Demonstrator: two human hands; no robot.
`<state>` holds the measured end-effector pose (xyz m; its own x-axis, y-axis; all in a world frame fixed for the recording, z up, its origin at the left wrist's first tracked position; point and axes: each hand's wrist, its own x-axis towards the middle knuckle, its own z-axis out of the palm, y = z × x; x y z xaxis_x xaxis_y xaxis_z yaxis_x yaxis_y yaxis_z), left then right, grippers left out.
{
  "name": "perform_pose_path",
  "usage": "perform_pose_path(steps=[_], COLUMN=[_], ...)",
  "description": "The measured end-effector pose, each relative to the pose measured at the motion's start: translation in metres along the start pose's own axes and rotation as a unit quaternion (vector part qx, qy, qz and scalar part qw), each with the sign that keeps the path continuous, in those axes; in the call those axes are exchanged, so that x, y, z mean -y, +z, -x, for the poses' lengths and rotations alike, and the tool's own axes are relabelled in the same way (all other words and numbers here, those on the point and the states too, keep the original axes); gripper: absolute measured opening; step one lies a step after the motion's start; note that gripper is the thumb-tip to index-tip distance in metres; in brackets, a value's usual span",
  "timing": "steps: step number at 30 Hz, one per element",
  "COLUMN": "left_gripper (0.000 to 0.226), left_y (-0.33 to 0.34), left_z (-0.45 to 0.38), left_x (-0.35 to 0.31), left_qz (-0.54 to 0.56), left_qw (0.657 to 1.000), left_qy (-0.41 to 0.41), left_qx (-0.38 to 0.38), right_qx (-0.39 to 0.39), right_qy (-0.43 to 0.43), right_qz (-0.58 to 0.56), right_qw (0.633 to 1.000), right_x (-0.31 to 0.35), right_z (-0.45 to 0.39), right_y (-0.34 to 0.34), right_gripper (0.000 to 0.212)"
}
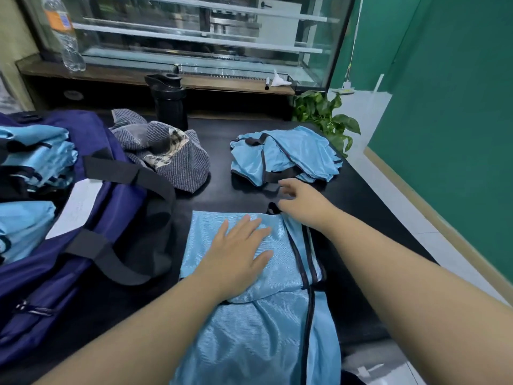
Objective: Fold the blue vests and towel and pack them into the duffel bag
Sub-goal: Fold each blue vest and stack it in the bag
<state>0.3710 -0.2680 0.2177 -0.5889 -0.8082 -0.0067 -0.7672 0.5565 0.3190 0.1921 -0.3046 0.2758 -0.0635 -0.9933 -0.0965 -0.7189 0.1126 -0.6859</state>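
— Nearest, what's under the hands?
— Blue vest (258, 323) on the desk (222, 193), just right of the duffel bag (91, 218). Left hand (236, 259) presses it flat, fingers released; right hand (302, 204) pinches its black strap
— Other pieces?
— Folded vests (33, 154) inside the bag, towel (172, 154) just behind it, crumpled vest (288, 154) farther right
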Motion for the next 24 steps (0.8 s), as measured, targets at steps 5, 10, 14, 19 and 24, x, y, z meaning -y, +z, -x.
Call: perform_pose_path(steps=[5,10,14,19,24], left_gripper=[0.078,0.075,0.074,0.062,0.053], left_y=[0.007,0.007,0.006,0.003,-0.005], left_z=[0.003,0.005,0.004,0.003,0.007], left_x=[0.002,0.003,0.001,0.0,-0.013], left_qz=[0.025,0.035,0.031,0.019,0.056], left_qw=[0.999,0.998,0.999,1.0,0.998], left_qy=[0.008,0.0,-0.007,-0.016,0.002], left_qx=[-0.038,-0.048,-0.023,0.017,0.037], right_qx=[0.08,-0.129,-0.197,-0.111,-0.079], right_qy=[0.0,0.037,0.116,0.162,0.141], right_qz=[0.028,-0.164,-0.206,-0.241,-0.243], right_qw=[0.996,0.977,0.951,0.951,0.957], right_x=[0.002,-0.019,-0.05,-0.065,-0.071], right_z=[-0.014,-0.01,0.002,0.018,0.034], right_y=[0.009,-0.019,-0.047,-0.038,-0.033], right_gripper=[0.029,0.037,0.032,0.022,0.031])
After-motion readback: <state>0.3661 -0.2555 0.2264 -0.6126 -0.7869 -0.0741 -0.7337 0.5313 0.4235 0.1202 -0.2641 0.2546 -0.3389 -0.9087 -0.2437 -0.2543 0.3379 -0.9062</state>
